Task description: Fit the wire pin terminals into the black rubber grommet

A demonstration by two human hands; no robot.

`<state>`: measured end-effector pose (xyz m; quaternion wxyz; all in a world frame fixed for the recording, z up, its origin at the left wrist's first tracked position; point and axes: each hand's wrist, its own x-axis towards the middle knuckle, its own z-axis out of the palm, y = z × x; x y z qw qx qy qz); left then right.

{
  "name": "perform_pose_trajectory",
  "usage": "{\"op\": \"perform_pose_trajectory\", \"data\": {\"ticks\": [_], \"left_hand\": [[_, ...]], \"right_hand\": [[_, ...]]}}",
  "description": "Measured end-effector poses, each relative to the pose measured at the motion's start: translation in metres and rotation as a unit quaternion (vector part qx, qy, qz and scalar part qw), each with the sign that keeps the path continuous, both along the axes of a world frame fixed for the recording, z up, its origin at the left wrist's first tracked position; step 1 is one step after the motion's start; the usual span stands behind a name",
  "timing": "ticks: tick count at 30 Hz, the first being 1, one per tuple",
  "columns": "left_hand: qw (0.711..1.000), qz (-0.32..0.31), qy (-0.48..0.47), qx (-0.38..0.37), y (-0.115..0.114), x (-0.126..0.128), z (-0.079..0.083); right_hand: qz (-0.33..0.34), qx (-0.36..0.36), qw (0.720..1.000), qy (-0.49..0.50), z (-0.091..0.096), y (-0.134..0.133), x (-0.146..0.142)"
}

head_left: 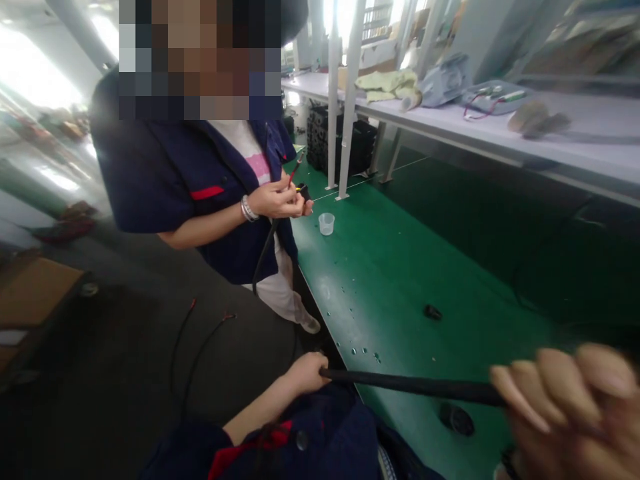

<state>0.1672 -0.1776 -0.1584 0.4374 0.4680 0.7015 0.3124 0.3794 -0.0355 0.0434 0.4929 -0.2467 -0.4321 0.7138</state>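
Black cable (415, 385) is held nearly straight over the edge of the green counter (380, 273), gripped by the left hand (307, 373) and by the blurred right hand (575, 400); round black part (457, 420) is seen near it.

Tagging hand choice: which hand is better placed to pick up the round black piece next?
Probably the right hand: it grips the black cable near the round black piece, while the left hand holds the cable farther away.
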Motion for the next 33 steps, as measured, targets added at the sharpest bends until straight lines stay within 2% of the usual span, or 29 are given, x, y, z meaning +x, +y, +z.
{"op": "perform_pose_trajectory", "data": {"ticks": [3,5,7,8,9,11,13,15,17,19,23,25,27,31,33], "left_hand": [[0.997,-0.063,-0.004,-0.044,-0.018,-0.020,0.023],[0.990,-0.123,-0.023,-0.063,-0.018,-0.025,0.047],[0.985,-0.161,-0.058,-0.035,-0.004,-0.019,0.076],[0.982,-0.164,-0.092,0.020,0.006,-0.012,0.091],[0.976,-0.151,-0.136,0.078,0.017,-0.004,0.106],[0.975,-0.100,-0.121,0.155,0.037,0.010,0.132],[0.979,-0.101,-0.064,0.168,0.050,0.018,0.152],[0.974,-0.153,-0.032,0.162,0.056,0.017,0.164],[0.962,-0.216,-0.043,0.163,0.059,0.013,0.172],[0.951,-0.254,-0.074,0.160,0.061,0.012,0.175],[0.950,-0.248,-0.092,0.166,0.064,0.020,0.178],[0.950,-0.244,-0.067,0.181,0.064,0.025,0.179],[0.948,-0.248,-0.048,0.192,0.065,0.027,0.181],[0.945,-0.253,-0.046,0.203,0.066,0.028,0.180],[0.947,-0.242,-0.041,0.208,0.066,0.025,0.177]], "right_hand": [[0.002,-0.039,0.998,0.054,0.003,-0.004,-0.035],[0.033,-0.063,0.995,0.066,-0.007,-0.009,-0.053],[0.063,-0.079,0.993,0.069,-0.024,-0.017,-0.064],[0.078,-0.079,0.992,0.062,-0.032,-0.022,-0.068],[0.092,-0.070,0.992,0.046,-0.040,-0.026,-0.071],[0.107,-0.014,0.994,-0.016,-0.051,-0.033,-0.073],[0.090,0.070,0.989,-0.098,-0.053,-0.034,-0.068],[0.077,0.139,0.975,-0.158,-0.050,-0.030,-0.060],[0.098,0.163,0.967,-0.169,-0.045,-0.024,-0.050],[0.128,0.148,0.969,-0.151,-0.042,-0.020,-0.040],[0.170,0.059,0.982,-0.062,-0.038,-0.014,-0.018],[0.157,0.026,0.987,-0.003,-0.034,-0.011,-0.008],[0.114,0.015,0.993,0.019,-0.027,-0.008,-0.001],[0.083,0.032,0.996,-0.029,-0.012,-0.004,-0.001],[0.077,0.035,0.994,-0.067,-0.014,-0.002,-0.002]]}}
